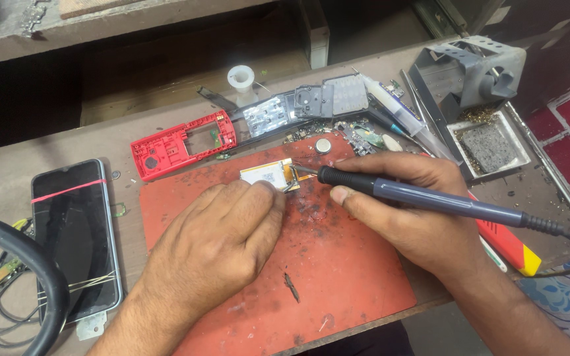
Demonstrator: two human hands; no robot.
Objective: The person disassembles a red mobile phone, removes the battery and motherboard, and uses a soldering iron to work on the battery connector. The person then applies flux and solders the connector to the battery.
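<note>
Phone (pixel 77 240) with a red band lies far left, beside the red mat (pixel 338 264). Your left hand (pixel 222 240) is curled, fingertips pressing down the small white battery (pixel 266 175) at the mat's top. Your right hand (pixel 404 211) pinches the soldering iron (pixel 430 198), its tip touching the battery's end. Past it sits the metal stand (pixel 479 69).

— Item: left hand (pixel 222 227) and forearm?
— Bare; no glove, ring or watch showing.
— Item: right hand (pixel 404 211) and forearm?
— Likewise bare — short nails, no sleeve reaching the wrist.
</note>
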